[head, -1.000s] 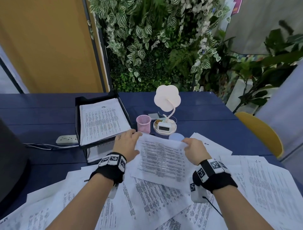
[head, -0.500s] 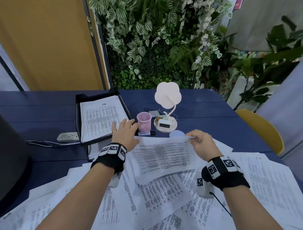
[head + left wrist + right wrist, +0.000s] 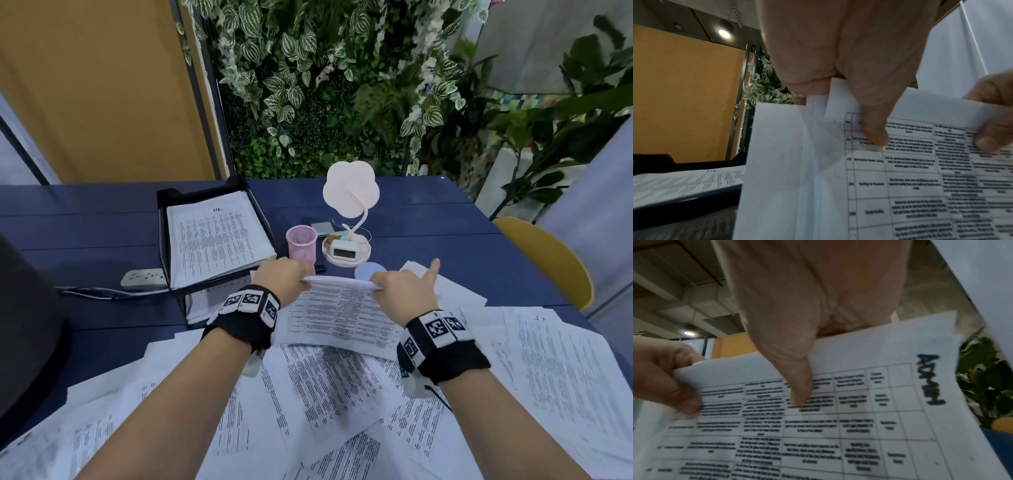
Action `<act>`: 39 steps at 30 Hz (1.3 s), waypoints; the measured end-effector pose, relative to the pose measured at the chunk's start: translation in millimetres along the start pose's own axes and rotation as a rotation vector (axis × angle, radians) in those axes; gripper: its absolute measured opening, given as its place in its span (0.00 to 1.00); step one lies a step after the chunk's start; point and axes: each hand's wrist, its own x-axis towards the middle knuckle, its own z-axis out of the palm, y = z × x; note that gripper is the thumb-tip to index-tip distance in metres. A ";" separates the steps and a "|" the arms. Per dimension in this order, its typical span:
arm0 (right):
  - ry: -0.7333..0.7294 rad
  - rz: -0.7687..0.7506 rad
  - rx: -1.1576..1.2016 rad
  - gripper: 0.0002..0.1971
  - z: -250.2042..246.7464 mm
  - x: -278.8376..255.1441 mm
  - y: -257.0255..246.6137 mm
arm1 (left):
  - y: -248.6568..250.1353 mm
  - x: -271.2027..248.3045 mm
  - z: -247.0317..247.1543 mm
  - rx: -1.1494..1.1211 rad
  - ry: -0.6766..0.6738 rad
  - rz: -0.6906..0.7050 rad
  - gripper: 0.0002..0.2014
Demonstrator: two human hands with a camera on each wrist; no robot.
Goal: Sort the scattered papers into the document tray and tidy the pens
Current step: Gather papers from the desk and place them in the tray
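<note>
Both hands hold one printed sheet [image 3: 339, 311] by its far edge, above the scattered papers [image 3: 342, 394] on the blue table. My left hand [image 3: 294, 274] pinches the left corner, thumb [image 3: 873, 129] on the printed side. My right hand [image 3: 394, 286] pinches the right part, thumb [image 3: 797, 382] on the text and index finger pointing out. The black document tray [image 3: 163, 219] stands at the back left with a paper stack [image 3: 215, 240] on its top tier. A pink mesh pen cup [image 3: 301, 243] stands right of it, with a black pen [image 3: 319, 269] lying beside.
A flower-shaped lamp with a small clock [image 3: 346, 248] stands behind the held sheet. A power strip [image 3: 144, 278] and its cable lie left of the tray. A dark bulky object [image 3: 27, 325] fills the left edge, and a yellow chair [image 3: 548, 253] stands at the right.
The sheet has come up off the pile with its far edge raised. My left hand went from lying flat near the tray to pinching the sheet's corner; my right hand kept its hold.
</note>
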 end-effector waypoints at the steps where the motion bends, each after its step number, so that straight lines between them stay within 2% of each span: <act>1: -0.014 -0.008 -0.003 0.10 -1.5 0.4 -2.2 | 0.8 -0.3 0.3 0.001 0.044 -0.013 0.09; 3: -0.040 -0.016 0.079 0.15 -4.9 1.4 -0.2 | -1.9 -3.1 4.3 -0.044 0.222 -0.093 0.14; 5: -0.050 0.017 0.328 0.17 -7.6 0.7 6.8 | -7.2 -10.9 8.2 -0.170 0.491 -0.243 0.28; 7: -0.035 0.086 0.648 0.12 -9.0 -4.0 15.0 | -11.4 -21.5 10.9 -0.365 0.689 -0.449 0.45; 9: 0.005 0.148 0.982 0.04 -8.7 -9.4 19.7 | -14.8 -28.0 15.6 -0.673 0.739 -0.635 0.55; 11: 0.016 0.176 1.253 0.05 -7.5 -13.0 19.4 | -18.3 -28.6 22.7 -1.108 0.640 -0.673 0.59; 13: -0.014 0.211 1.420 0.05 -3.3 -15.0 16.1 | -20.4 -28.9 31.7 -1.443 0.439 -0.557 0.54; 14: -0.034 0.221 1.450 0.06 0.1 -14.8 14.1 | -18.3 -29.3 32.6 -1.489 0.348 -0.474 0.46; 16: -0.059 0.243 1.432 0.10 7.1 -14.1 9.3 | -10.3 -28.3 33.1 -1.443 0.337 -0.383 0.22; 17: -0.062 0.260 1.410 0.13 10.1 -13.7 6.9 | -6.1 -27.5 32.7 -1.414 0.368 -0.373 0.15; 18: -0.055 0.288 1.392 0.19 12.1 -14.1 4.5 | -3.3 -26.0 33.8 -1.403 0.399 -0.368 0.12; 20: -0.039 0.320 1.379 0.29 15.6 -14.9 1.8 | 0.7 -25.4 38.1 -1.401 0.419 -0.380 0.11; 22: -0.039 0.309 1.379 0.27 20.4 -15.8 0.7 | 2.4 -27.6 44.2 -1.418 0.409 -0.386 0.12; 25: -0.056 0.329 1.332 0.30 27.1 -17.3 0.3 | 3.9 -32.3 54.9 -1.419 0.321 -0.403 0.12; 26: -0.052 0.331 1.325 0.28 26.5 -18.5 -0.9 | 3.5 -32.5 59.2 -1.409 0.280 -0.426 0.16; 28: -0.072 0.376 1.315 0.25 26.8 -20.5 -2.0 | -2.9 -28.8 81.6 -1.403 0.200 -0.460 0.39; 29: -0.087 0.396 1.311 0.25 27.9 -21.2 -2.5 | -8.5 -23.5 100.7 -1.408 0.164 -0.459 0.47; 30: -0.096 0.391 1.298 0.24 28.9 -22.0 -2.9 | -7.5 -22.3 105.6 -1.406 0.146 -0.447 0.49; 33: -0.050 0.381 1.274 0.22 26.5 -22.9 -4.0 | 12.3 -31.1 72.2 -1.415 0.231 -0.434 0.29; 35: -0.008 0.363 1.323 0.22 19.8 -23.1 -5.5 | 14.8 -29.5 63.9 -1.413 0.281 -0.439 0.25; 38: 0.053 0.307 1.333 0.11 13.9 -21.1 -8.5 | 14.3 -26.1 54.5 -1.425 0.388 -0.422 0.18; 39: 0.080 0.295 1.345 0.10 13.9 -19.6 -8.5 | 14.5 -25.3 51.6 -1.423 0.433 -0.407 0.16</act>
